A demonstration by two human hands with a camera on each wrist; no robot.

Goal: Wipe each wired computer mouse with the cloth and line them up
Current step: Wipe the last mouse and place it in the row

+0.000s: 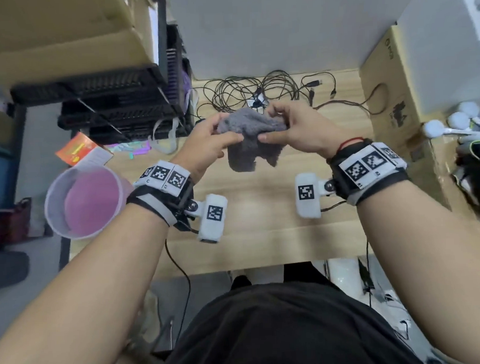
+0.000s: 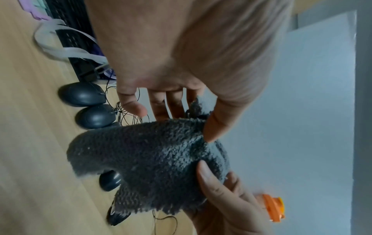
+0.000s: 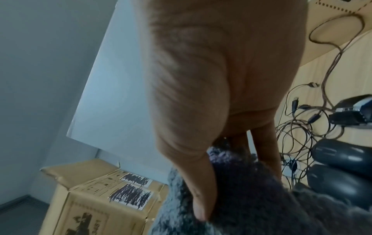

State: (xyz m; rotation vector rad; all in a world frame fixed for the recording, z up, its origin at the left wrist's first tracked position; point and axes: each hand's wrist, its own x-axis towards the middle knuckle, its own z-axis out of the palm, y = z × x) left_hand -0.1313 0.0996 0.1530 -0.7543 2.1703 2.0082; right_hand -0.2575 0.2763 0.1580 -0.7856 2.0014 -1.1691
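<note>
Both hands hold a grey fluffy cloth [image 1: 249, 137] in the air above the wooden table [image 1: 262, 208]. My left hand [image 1: 225, 130] pinches its left end between thumb and fingers [image 2: 213, 125]. My right hand [image 1: 269, 125] grips the right end, thumb [image 3: 199, 203] pressed into the pile. The cloth [image 2: 149, 155] hangs loose below the fingers. Several black wired mice lie side by side on the table behind it: two [image 2: 82, 94] [image 2: 95, 116] to the left, others [image 2: 109, 182] partly hidden. Two mice [image 3: 346, 154] [image 3: 340, 179] show beside the right hand. Their tangled cables [image 1: 257, 90] lie at the back.
Black stacked trays [image 1: 120, 104] stand at the back left, with a pink-filled plastic cup [image 1: 88, 199] at the left edge. A cardboard box [image 1: 395, 106] borders the right side. A white wall closes the back. Bare tabletop lies between my wrists and the front edge.
</note>
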